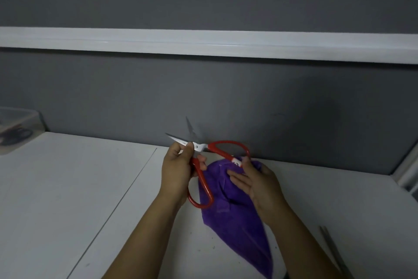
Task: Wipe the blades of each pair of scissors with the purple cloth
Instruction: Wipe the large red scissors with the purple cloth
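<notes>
Red-handled scissors are held above the white table, blades apart and pointing left and up toward the wall. My left hand grips them near the pivot, fingers around the lower handle's neck. One handle loop hangs down by my left wrist, the other arches to the right. My right hand holds the purple cloth, which drapes down over the table, and its fingertips touch the end of the upper red handle.
A clear plastic box holding dark-handled scissors stands at the far left by the grey wall. Grey scissor blades lie at the table's lower right. A seam runs diagonally across the tabletop.
</notes>
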